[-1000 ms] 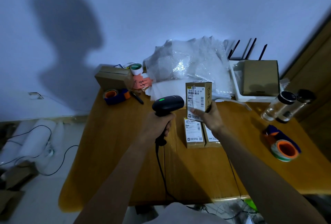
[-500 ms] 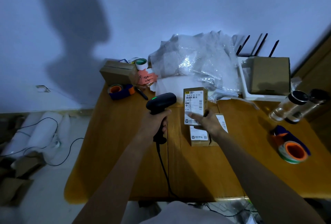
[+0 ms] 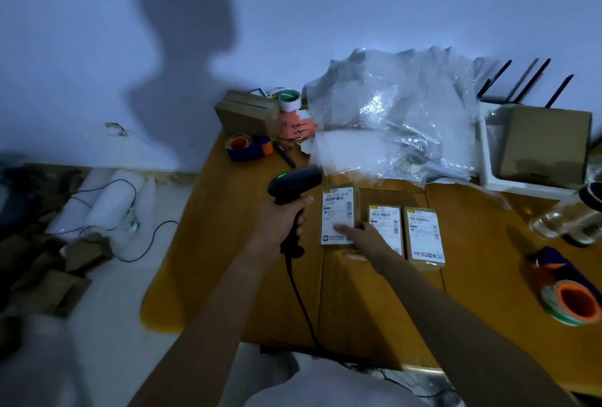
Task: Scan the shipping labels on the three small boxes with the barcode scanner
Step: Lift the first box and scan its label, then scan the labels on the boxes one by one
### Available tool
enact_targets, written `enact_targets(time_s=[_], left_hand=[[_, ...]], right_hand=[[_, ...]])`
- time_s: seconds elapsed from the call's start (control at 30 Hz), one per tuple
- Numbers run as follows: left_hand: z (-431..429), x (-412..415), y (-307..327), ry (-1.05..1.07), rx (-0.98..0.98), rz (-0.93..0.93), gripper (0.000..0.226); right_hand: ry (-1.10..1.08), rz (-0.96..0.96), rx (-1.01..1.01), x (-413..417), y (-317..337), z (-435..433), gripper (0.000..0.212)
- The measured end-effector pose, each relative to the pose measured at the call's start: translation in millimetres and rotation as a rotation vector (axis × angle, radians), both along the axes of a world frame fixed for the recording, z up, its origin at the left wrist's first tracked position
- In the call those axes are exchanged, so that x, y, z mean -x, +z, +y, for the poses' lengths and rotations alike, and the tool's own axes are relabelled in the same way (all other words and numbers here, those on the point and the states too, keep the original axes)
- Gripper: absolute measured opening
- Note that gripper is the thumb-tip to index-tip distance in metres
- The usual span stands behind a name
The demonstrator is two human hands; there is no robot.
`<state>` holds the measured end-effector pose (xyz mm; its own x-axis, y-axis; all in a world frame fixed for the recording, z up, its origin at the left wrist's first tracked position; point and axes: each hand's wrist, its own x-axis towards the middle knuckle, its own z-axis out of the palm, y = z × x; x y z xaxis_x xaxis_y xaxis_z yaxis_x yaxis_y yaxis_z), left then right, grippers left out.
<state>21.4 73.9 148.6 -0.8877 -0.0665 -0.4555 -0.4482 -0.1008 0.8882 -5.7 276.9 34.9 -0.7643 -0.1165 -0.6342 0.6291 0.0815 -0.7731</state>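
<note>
Head view: left hand (image 3: 282,223) clamped round barcode scanner (image 3: 293,182); right hand (image 3: 360,234) flat, gripping nothing, fingertips on leftmost box (image 3: 338,216) (likely light, stiff; pinch by edges).

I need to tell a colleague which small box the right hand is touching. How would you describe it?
On the wooden table, three small boxes lie in a row in front of the bubble wrap. It is the leftmost box, beside the scanner. It alone has the right hand on its label.
</note>
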Motion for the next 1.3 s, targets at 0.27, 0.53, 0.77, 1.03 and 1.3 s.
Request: enact_targets(time_s=[0.27, 0.53, 0.77, 1.03, 1.3], left_hand=[[-12.6, -9.3, -14.7, 0.025, 0.003, -0.051, 0.026], [-19.6, -15.2, -21.8, 0.024, 0.003, -0.072, 0.028], [-21.2, -17.5, -27.8, -0.004, -0.006, -0.100, 0.029], [-21.9, -15.2, -35.2, 0.004, -0.010, -0.144, 0.033], [-19.7, -11.9, -35.8, -0.012, -0.008, -0.154, 0.032]], right_hand=[[-0.142, -0.206, 0.046, -12.2, -21.3, -22.2, 0.062], [-0.114, -0.261, 0.141, -10.1, -34.8, -21.6, 0.054], [-0.303, -0.268, 0.189, -8.5, -45.2, -20.9, 0.051], [-0.290, -0.263, 0.150, -9.3, -41.0, -20.8, 0.029], [-0.335, -0.269, 0.160, -7.8, -41.4, -16.5, 0.038]])
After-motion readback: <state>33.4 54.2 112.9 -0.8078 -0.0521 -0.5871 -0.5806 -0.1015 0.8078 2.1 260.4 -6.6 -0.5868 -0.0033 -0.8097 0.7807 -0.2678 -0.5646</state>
